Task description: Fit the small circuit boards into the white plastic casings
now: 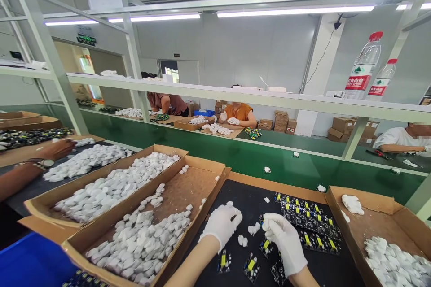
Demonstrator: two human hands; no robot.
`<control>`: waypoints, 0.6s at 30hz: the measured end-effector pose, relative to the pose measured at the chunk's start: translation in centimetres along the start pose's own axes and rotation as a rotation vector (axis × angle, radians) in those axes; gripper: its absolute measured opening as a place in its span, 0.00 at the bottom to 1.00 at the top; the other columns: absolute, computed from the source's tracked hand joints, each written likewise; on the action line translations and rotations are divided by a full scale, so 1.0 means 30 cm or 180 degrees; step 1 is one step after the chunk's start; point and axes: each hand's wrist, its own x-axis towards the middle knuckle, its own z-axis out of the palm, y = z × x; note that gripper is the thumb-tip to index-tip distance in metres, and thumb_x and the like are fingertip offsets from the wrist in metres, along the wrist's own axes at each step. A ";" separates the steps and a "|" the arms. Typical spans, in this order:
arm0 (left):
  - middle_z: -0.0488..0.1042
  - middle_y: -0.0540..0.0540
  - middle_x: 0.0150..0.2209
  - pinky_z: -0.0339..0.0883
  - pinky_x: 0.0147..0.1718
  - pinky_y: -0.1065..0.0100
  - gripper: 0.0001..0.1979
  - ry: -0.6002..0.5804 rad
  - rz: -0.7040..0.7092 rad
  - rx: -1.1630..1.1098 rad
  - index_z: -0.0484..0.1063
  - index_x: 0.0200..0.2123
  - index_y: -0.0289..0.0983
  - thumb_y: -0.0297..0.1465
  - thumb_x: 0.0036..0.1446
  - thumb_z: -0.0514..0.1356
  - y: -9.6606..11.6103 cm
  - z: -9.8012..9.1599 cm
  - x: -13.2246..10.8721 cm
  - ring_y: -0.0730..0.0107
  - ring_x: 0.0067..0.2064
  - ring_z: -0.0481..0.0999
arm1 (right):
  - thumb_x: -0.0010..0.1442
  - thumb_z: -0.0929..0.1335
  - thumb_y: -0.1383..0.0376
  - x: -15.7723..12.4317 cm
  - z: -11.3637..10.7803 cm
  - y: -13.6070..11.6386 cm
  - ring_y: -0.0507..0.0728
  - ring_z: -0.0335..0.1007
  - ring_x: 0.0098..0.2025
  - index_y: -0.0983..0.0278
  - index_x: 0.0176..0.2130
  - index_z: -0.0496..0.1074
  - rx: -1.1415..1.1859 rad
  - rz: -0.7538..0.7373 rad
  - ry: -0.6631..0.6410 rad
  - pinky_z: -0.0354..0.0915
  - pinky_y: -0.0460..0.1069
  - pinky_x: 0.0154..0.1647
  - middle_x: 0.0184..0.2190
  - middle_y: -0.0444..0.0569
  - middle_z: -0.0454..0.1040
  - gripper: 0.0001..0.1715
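Two hands (pixel 221 225) (pixel 283 243) (white-gloved), three rows of boards (pixel 310 220)

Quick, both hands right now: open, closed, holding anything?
Left hand: fingers curled; whether it holds anything cannot be told.
Right hand: fingers curled, near circuit boards; anything held is too small to make out.

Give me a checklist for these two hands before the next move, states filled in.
1. Gloved: ok, both left hand and right hand.
2. Firm grip, either hand: cannot tell.
3. Black mat clear between the hands: not ok, loose white pieces there.
4. Circuit boards on the mat: ok.
5. Cardboard tray beside the left hand stocked: ok, white pile inside.
6. Water bottles off the mat: ok, on the shelf.
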 end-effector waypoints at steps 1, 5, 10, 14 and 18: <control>0.78 0.45 0.41 0.61 0.53 0.58 0.07 -0.0030 -0.0016 0.0029 0.78 0.35 0.40 0.27 0.57 0.59 -0.004 -0.001 0.013 0.60 0.51 0.72 | 0.41 0.74 0.50 -0.005 0.005 -0.003 0.53 0.67 0.23 0.66 0.31 0.77 0.0002 0.0005 -0.0027 0.65 0.48 0.25 0.23 0.48 0.75 0.23; 0.73 0.44 0.49 0.63 0.53 0.52 0.11 -0.0010 -0.0255 0.0158 0.72 0.46 0.36 0.32 0.62 0.57 -0.016 -0.014 0.081 0.62 0.51 0.72 | 0.40 0.74 0.51 -0.024 0.022 -0.007 0.55 0.69 0.24 0.65 0.30 0.77 -0.0031 0.0000 -0.0070 0.66 0.49 0.28 0.23 0.47 0.76 0.22; 0.74 0.45 0.44 0.70 0.45 0.57 0.09 -0.0043 -0.0592 0.0073 0.72 0.41 0.35 0.33 0.61 0.59 -0.012 -0.027 0.149 0.65 0.44 0.75 | 0.35 0.76 0.51 -0.032 0.029 -0.002 0.57 0.71 0.29 0.64 0.28 0.78 -0.0064 -0.0002 -0.0033 0.67 0.50 0.31 0.27 0.49 0.78 0.23; 0.76 0.48 0.34 0.70 0.42 0.66 0.09 0.0236 -0.0319 -0.0413 0.72 0.43 0.36 0.26 0.59 0.57 0.078 -0.049 0.051 0.72 0.35 0.76 | 0.33 0.77 0.49 -0.048 0.031 -0.007 0.55 0.69 0.27 0.63 0.29 0.77 0.0054 0.0112 -0.0049 0.65 0.48 0.29 0.24 0.47 0.77 0.26; 0.78 0.51 0.33 0.70 0.40 0.71 0.06 0.0312 0.0357 -0.0883 0.74 0.30 0.41 0.30 0.56 0.57 0.170 -0.046 -0.176 0.71 0.35 0.76 | 0.33 0.77 0.46 -0.117 0.038 0.010 0.51 0.66 0.22 0.65 0.32 0.78 0.0284 0.0554 -0.0233 0.64 0.48 0.27 0.22 0.47 0.75 0.32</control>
